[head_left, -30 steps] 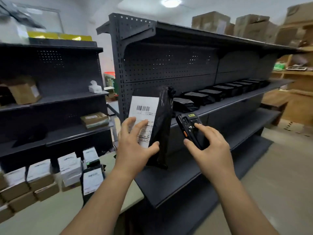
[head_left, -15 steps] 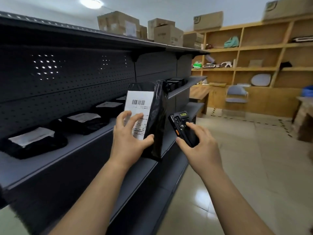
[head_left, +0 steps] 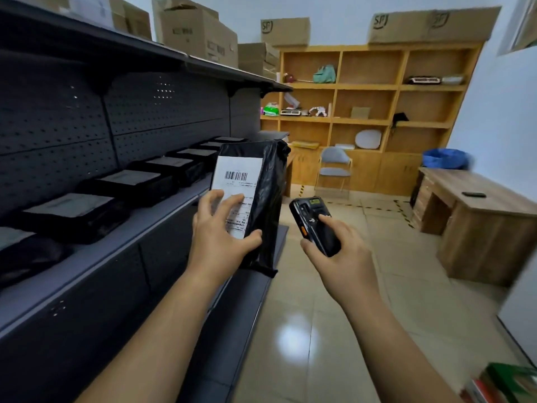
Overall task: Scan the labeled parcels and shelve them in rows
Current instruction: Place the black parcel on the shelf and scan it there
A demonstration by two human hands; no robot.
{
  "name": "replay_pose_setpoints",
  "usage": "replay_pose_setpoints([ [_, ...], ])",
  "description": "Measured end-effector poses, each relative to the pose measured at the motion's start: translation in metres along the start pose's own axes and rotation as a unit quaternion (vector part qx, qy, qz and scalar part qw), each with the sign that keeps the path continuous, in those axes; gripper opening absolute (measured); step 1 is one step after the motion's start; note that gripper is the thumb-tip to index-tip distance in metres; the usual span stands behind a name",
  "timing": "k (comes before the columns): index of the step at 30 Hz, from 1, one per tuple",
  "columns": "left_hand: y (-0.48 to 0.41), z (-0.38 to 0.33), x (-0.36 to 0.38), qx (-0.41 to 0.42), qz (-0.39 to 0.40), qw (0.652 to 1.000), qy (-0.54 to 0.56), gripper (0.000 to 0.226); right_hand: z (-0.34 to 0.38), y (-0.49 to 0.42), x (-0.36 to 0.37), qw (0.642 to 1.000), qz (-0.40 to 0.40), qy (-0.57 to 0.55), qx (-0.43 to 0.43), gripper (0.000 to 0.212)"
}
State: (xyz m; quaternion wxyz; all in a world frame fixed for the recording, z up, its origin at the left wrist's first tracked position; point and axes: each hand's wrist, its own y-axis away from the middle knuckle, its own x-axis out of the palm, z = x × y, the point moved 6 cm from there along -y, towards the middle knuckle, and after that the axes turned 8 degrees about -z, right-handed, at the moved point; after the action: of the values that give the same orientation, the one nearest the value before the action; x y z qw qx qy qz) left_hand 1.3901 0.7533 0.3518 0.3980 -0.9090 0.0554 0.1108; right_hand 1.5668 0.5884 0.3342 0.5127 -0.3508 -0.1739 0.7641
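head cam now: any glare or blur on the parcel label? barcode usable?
Head view: label on the parcel is evenly lit, no glare, bars distinct, small print too soft to read; left hand covers its lower left. Only glare is a bright reflection on the floor tiles; frame edges smear and bend, wide-angle.

Held parcel (head_left: 268,205) label (head_left: 238,175) print illegible, partly under left hand (head_left: 220,242) fingers (head_left: 213,200), scanner (head_left: 315,225) base hidden in right hand (head_left: 343,263), nearest shelved parcel (head_left: 35,254) cut by left edge
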Motion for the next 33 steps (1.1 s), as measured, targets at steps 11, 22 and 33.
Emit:
replay_pose_setpoints([
  [11,-0.131,0.071,0.239,0.018,0.036,0.999,0.001,0.063,-0.176,-0.188,0.067,0.999,-0.01,0.026,0.035,0.057],
  [22,-0.283,0.155,0.407,0.008,-0.029,0.999,-0.036,0.064,-0.28,-0.411,0.189,0.999,0.025,-0.02,-0.01,0.054],
  [33,-0.443,0.251,0.614,0.003,-0.05,0.998,-0.032,0.064,-0.411,-0.617,0.293,1.0,0.008,-0.007,-0.022,0.055],
])
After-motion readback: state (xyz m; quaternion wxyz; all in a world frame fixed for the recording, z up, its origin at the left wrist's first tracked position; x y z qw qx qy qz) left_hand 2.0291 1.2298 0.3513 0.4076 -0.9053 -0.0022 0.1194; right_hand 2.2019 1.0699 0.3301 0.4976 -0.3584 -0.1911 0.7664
